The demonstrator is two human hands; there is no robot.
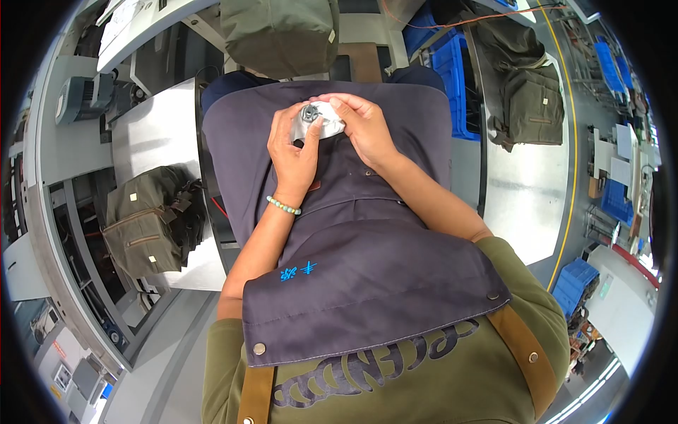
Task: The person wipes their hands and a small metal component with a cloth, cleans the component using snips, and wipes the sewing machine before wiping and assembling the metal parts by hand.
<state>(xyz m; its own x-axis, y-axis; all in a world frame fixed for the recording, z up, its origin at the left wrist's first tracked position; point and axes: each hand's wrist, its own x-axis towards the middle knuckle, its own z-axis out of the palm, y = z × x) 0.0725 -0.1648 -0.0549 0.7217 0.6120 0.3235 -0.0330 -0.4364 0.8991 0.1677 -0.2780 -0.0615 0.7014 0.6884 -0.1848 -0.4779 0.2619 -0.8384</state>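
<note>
Above the lap of a dark grey apron (325, 180), my two hands meet. Between thumb and fingers, my left hand (291, 152) grips a small round metal part (309, 113) that looks like a bobbin case. A crumpled white piece (330, 121), cloth or thin paper, lies around and beside the metal part. My right hand (366, 131) is closed, pinching the far side of this white piece with thumb and forefinger. The remaining right fingers are partly hidden behind it.
Straight ahead hangs an olive canvas bag (282, 35) at the machine. Another olive bag (152, 222) rests on the left metal table (152, 134). Several bags (533, 106) lie on the right metal table (526, 184). A blue crate (455, 85) stands at right.
</note>
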